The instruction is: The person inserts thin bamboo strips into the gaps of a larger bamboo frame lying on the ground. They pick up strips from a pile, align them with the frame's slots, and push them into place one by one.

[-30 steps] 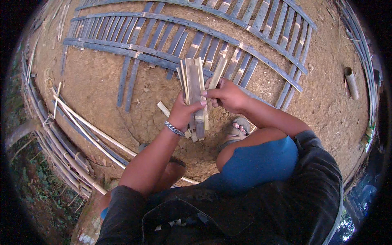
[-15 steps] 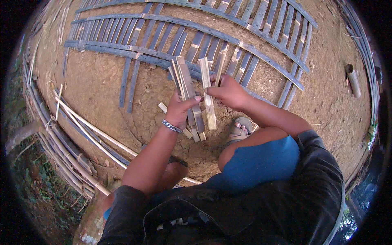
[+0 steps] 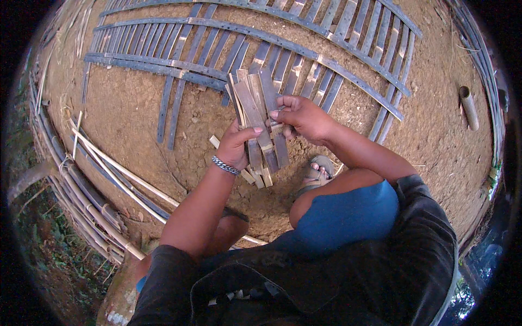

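My left hand [image 3: 236,145] grips a bundle of short flat bamboo slats [image 3: 255,106], held upright and fanned out at the top. My right hand [image 3: 300,116] is at the right side of the same bundle, its fingers pinching the slats there. The slats are brown and grey, about forearm length, and their lower ends hang near my sandalled foot [image 3: 315,173]. A metal bracelet [image 3: 224,165] sits on my left wrist. Just beyond the bundle lies a woven bamboo lattice [image 3: 179,49] flat on the dirt ground.
Long bamboo poles [image 3: 117,173] lie on the ground at the left, beside a low bamboo fence edge [image 3: 70,190]. A short bamboo tube [image 3: 468,106] rests at the far right. My bent knees in blue shorts [image 3: 348,214] fill the lower middle.
The two groups of slats that were held slightly apart have come together into one bundle. My right hand has moved in against it, and the bundle tilts more to the left.
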Demonstrator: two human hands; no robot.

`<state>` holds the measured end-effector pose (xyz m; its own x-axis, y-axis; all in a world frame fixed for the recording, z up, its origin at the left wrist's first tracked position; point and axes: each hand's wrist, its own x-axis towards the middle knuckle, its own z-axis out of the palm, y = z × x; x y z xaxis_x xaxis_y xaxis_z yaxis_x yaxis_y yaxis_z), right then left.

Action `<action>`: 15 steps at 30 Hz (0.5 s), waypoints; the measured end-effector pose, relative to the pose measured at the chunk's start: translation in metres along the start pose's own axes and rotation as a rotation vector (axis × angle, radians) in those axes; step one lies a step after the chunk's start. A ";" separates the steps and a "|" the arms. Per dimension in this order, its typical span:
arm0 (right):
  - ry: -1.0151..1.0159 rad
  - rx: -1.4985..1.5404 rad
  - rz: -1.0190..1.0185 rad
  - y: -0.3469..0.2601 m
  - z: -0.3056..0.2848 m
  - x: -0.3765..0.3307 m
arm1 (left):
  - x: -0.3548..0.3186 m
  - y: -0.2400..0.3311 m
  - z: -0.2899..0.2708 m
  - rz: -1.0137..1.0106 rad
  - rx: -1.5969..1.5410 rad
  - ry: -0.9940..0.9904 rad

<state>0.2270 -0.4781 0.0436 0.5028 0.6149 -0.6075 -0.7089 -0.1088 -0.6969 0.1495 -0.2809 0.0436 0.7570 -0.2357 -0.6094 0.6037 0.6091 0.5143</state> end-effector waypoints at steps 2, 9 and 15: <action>0.002 -0.064 -0.046 0.002 -0.001 0.003 | -0.002 0.002 0.003 0.006 0.001 0.011; 0.077 -0.096 -0.078 0.017 0.013 0.003 | -0.002 0.000 0.001 0.044 0.215 0.039; 0.036 0.057 0.009 0.026 0.017 0.007 | 0.001 -0.007 0.003 0.063 0.177 0.038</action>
<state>0.2036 -0.4639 0.0279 0.5131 0.5852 -0.6279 -0.7401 -0.0688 -0.6689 0.1468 -0.2875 0.0415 0.7869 -0.1707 -0.5930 0.5925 0.4780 0.6485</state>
